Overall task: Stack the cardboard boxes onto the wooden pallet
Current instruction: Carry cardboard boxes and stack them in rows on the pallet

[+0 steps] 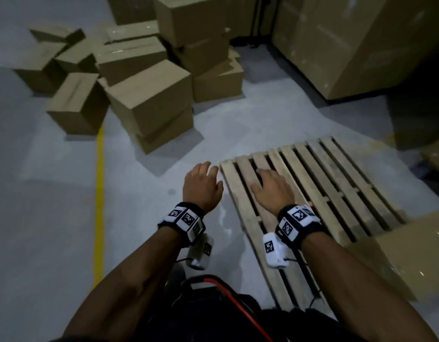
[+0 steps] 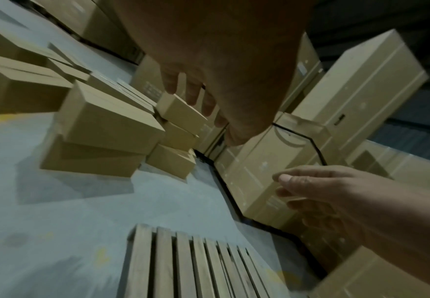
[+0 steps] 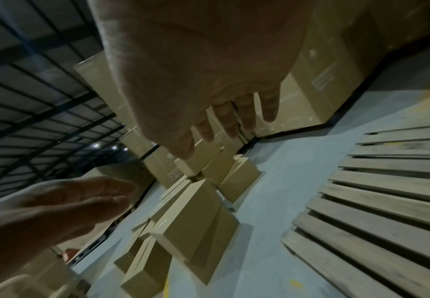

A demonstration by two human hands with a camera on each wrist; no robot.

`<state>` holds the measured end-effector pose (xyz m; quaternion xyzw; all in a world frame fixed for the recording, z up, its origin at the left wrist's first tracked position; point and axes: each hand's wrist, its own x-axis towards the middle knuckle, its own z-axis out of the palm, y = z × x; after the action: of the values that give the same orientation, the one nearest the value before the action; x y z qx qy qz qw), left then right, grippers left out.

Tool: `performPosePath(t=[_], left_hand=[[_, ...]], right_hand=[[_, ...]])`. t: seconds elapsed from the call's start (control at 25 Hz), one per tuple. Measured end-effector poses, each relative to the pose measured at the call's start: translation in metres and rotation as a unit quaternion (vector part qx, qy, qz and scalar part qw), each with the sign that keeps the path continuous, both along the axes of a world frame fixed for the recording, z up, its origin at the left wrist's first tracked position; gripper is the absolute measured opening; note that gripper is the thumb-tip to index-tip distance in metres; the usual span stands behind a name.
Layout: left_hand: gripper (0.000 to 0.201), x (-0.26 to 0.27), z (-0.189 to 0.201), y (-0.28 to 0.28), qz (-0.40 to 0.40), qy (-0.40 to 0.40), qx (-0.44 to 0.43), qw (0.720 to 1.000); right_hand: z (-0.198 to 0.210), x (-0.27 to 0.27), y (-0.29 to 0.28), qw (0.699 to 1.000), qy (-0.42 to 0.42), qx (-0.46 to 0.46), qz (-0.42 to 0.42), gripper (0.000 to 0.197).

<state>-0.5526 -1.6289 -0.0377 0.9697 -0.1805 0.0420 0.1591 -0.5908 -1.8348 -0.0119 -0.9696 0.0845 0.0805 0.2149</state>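
Both the left hand (image 1: 203, 187) and right hand (image 1: 272, 191) reach forward empty, fingers loosely spread, toward the jumbled cardboard boxes (image 1: 149, 104) far left of the bare wooden pallet (image 1: 336, 174); next comes gripping the nearest box.

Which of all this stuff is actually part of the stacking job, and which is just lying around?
Part of the job:
- loose boxes heaped on the floor
- pallet, nothing on it yet
- left hand and right hand, both empty

Just lying about:
- big wrapped cartons
- yellow line
- red cable
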Motion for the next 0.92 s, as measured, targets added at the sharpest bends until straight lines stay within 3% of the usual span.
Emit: performPosePath(t=[0.24,0.44,0.68,0.92], left_hand=[[0.040,0.104,-0.010,0.150,0.078,0.008,0.004,0.997],[0.040,0.175,-0.002,0.241,0.117,0.009,0.010,0.993],[0.051,0.262,-0.011,0.308,0.149,0.017,0.020,0.988],[0.048,0.421,-0.028,0.360,0.163,0.014,0.052,0.985]], right_hand=[[-0.002,0.133,0.140,0.998,0.010,-0.011,0.061,0.055],[0.004,0.218,0.233,0.995,0.021,0.004,0.098,0.056],[-0.017,0.326,0.304,0.991,0.044,0.031,0.120,0.056],[-0.054,0.503,0.354,0.989,0.058,0.074,0.111,0.058]])
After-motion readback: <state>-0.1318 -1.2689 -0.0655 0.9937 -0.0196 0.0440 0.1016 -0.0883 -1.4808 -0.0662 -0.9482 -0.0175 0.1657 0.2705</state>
